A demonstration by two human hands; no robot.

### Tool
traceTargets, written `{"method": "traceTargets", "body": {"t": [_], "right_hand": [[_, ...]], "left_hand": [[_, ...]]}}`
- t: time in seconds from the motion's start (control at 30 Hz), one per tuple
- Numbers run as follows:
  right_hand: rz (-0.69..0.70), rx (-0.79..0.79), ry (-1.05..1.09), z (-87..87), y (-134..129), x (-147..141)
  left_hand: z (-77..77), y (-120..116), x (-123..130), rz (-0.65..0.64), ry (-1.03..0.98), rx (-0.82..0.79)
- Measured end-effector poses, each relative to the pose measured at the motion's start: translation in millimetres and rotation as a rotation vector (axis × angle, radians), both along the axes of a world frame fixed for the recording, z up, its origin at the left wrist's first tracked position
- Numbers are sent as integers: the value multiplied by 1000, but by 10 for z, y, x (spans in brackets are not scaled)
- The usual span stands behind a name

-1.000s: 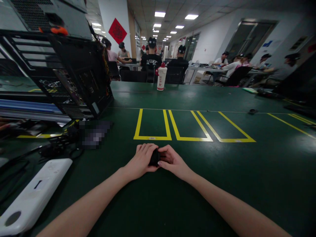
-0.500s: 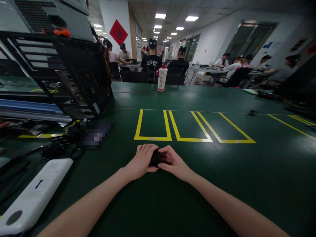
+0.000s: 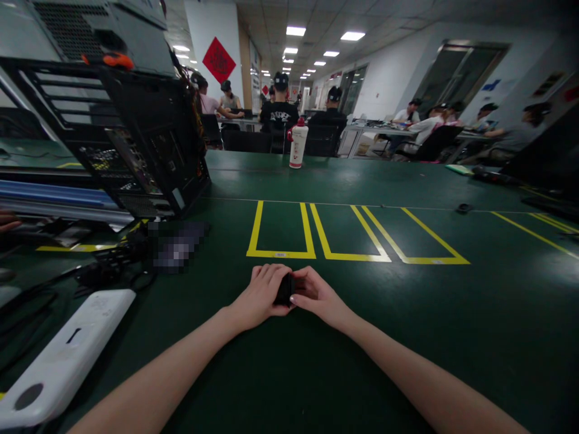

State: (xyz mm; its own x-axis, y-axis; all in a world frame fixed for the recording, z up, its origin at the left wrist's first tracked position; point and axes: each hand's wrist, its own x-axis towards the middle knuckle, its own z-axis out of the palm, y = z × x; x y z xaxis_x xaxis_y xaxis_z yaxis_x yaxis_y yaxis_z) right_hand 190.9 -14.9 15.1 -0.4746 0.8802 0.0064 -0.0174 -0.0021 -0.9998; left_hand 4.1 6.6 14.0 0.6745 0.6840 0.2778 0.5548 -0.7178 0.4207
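A small black object (image 3: 284, 290), dark and rounded with a flat right edge, sits between my hands just above or on the green table (image 3: 289, 374). What kind of thing it is I cannot make out. My left hand (image 3: 263, 291) wraps over its left side, fingers on top and thumb below. From the right, my right hand (image 3: 317, 295) pinches its edge with thumb and fingertips. The fingers hide much of the object.
Yellow tape outlines (image 3: 280, 254) lie beyond my hands. At left are a white elongated device (image 3: 72, 355), black cables (image 3: 113, 259) and an open computer case (image 3: 149, 138). A white bottle (image 3: 297, 147) stands farther back. Another person's hand (image 3: 8, 220) shows at the left edge.
My right thumb and fingers have come in closer against the black object's right edge. My left hand keeps its grip. The other person's hand reaches slightly farther into view at left.
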Motion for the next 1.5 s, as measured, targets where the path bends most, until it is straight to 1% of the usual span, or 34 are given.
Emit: {"method": "traceTargets", "body": {"t": [0.1,0.2,0.37,0.47,0.57,0.63,0.77,0.93,1.13,1.4,1.5], "right_hand": [[-3,-12,36,-12,-10,7],[-29,-31,43,-32,-10,-3],[-72,-3,-15,-32,6,-21],[-42,-14,-32,-15,8,-7],[2,-9,5,-6,-2,10],[5,-1,22,-8,-10,11],[-41,-4,30,-29,-7,-16],[-69,10,-18,-38,17,-26],[7,14,39,-42,1,0],[-59,19,-13,16,-17,-21],[-47,4,-28,19,-13,-6]], "left_hand": [[19,-8,-6,12,3,-6],[39,-13,-5,-9,-1,-20],[27,-7,5,5,-23,-9],[30,-8,2,4,-22,-9],[55,-16,-6,-6,1,-21],[62,-18,-7,-9,12,-20],[27,-6,8,14,-12,16],[-1,0,21,14,-25,10],[68,-20,-2,2,8,-22],[133,-36,-6,-13,4,-34],[139,-44,-5,-19,-5,-29]]}}
